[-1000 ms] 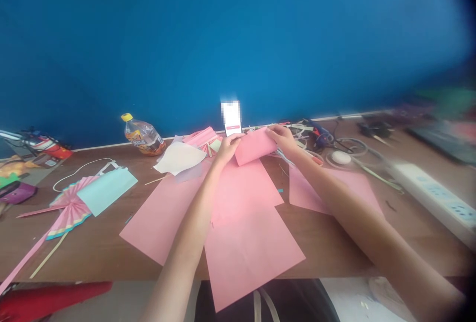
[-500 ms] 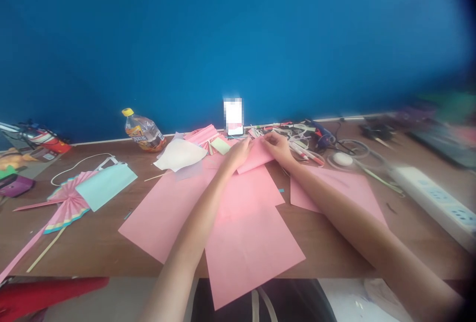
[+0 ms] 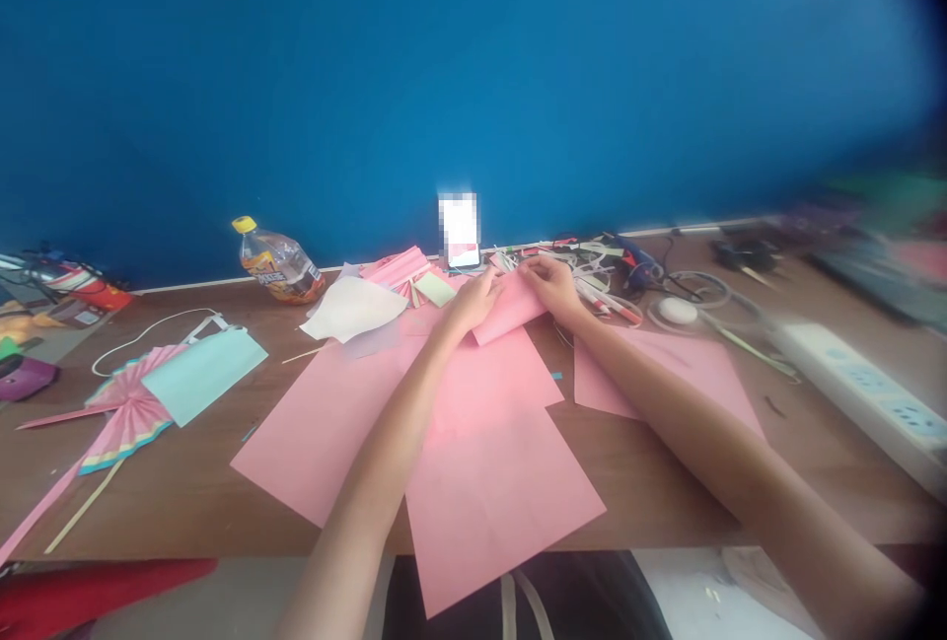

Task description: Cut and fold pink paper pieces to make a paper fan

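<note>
Both my hands hold a pink paper sheet (image 3: 509, 307), which is raised and curved over at its far end. My left hand (image 3: 477, 299) grips its left side with the fingers closed. At the upper right edge, my right hand (image 3: 551, 285) pinches the same sheet between thumb and fingers. Beneath my forearms lie more large pink sheets (image 3: 503, 502), one reaching past the table's front edge. Another pink sheet (image 3: 666, 379) rests under my right forearm. The far side of the held paper is hidden.
A phone (image 3: 460, 231) stands against the blue wall. To the left are a drink bottle (image 3: 277, 265), a white sheet (image 3: 351, 309), a pleated pink fan (image 3: 137, 403) and a light blue paper (image 3: 207, 374). A power strip (image 3: 865, 393) and a glue gun (image 3: 636, 260) lie right, among paper scraps.
My view has shifted slightly, so the things on the table appear a little further left. Both hands keep their hold on the pink paper sheet, nearly still.
</note>
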`<state>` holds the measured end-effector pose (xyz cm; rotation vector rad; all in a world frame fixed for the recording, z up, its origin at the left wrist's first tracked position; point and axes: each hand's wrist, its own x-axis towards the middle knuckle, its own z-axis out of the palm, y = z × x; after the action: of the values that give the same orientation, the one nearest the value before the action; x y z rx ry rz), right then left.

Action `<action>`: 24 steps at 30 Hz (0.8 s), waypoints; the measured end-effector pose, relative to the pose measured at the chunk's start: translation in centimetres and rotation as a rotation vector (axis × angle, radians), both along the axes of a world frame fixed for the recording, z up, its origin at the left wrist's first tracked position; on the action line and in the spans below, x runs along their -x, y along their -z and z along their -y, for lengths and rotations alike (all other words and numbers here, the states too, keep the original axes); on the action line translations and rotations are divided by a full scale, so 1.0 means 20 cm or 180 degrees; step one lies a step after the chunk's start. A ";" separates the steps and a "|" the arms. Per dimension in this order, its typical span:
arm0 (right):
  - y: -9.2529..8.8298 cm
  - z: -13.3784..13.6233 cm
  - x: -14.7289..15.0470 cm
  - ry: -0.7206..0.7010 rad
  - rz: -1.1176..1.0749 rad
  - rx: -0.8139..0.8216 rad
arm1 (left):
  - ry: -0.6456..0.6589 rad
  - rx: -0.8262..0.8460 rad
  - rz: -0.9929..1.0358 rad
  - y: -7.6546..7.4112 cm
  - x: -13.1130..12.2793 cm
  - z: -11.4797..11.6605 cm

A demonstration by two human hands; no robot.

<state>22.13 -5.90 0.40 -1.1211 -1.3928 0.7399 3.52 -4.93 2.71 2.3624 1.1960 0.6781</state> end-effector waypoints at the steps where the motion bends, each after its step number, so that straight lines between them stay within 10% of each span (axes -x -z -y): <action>1: 0.00 -0.01 -0.01 0.0052 -0.0011 0.0003 | 0.0090 0.0017 0.0081 0.00 0.01 0.00; 24: -0.04 -0.01 -0.04 0.0032 -0.0231 0.0008 | 0.0236 0.0114 0.0072 -0.10 0.12 -0.01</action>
<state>23.02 -5.63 1.18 -1.0920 -1.3247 0.7681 1.19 -4.69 4.70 2.3506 1.0964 0.6517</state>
